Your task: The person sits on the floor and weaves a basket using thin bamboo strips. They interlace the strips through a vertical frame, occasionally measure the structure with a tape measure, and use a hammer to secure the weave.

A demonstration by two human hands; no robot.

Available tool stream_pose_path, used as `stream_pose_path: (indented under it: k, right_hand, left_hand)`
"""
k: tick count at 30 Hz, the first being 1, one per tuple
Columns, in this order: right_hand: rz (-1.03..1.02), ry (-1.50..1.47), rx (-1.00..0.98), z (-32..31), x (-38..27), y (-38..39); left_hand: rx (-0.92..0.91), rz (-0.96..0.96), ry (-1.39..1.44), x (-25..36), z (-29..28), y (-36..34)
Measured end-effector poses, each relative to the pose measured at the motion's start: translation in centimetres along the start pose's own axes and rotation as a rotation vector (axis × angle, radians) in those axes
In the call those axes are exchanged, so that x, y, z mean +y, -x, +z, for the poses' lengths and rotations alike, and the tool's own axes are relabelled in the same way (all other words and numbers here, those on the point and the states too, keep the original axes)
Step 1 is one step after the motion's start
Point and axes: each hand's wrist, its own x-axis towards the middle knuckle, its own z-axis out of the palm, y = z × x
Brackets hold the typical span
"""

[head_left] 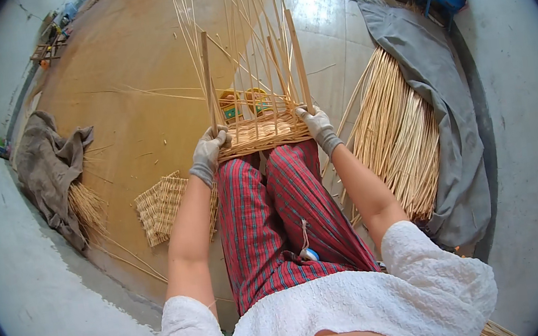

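Both gloved hands grip the basket [258,132]: left hand [209,151] clenches a corner post, right hand [317,124] clasps the opposite rim, steadying it on the knees.

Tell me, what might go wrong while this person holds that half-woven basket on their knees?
The long upright reeds fan loosely above the woven base; they could whip toward the face or snap if bent hard. The left hand and right hand grip only the corner stakes, so the basket might tip off the knees. Loose reeds on the floor mat could be stepped on.
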Motion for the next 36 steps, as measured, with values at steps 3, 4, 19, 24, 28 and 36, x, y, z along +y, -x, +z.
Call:
stream_pose_path:
  k: [3,4,19,24,28,36]
  right_hand:
    - [0.048,-0.129,0.011,0.1,2.1,-0.5]
    - [0.052,-0.162,0.007,0.2,2.4,-0.2]
    - [-0.021,-0.063,0.287,1.1,-0.6,4.1]
    - [-0.056,-0.208,0.251,1.5,-1.7,3.3]
    - [-0.089,-0.196,0.083,-1.7,-11.6,8.0]
    - [0.007,-0.281,-0.007,-5.5,-13.3,20.7]
  left_hand:
    - [-0.019,-0.018,0.324,-1.5,-0.2,0.2]
    - [-0.015,-0.015,0.390,-1.5,0.0,0.9]
    - [0.233,0.075,0.570,-3.0,0.9,3.5]
    - [0.132,0.136,0.514,1.2,1.0,4.1]
    - [0.195,0.186,0.532,9.8,2.6,11.2]
    - [0.196,0.158,0.337,8.1,1.5,22.8]
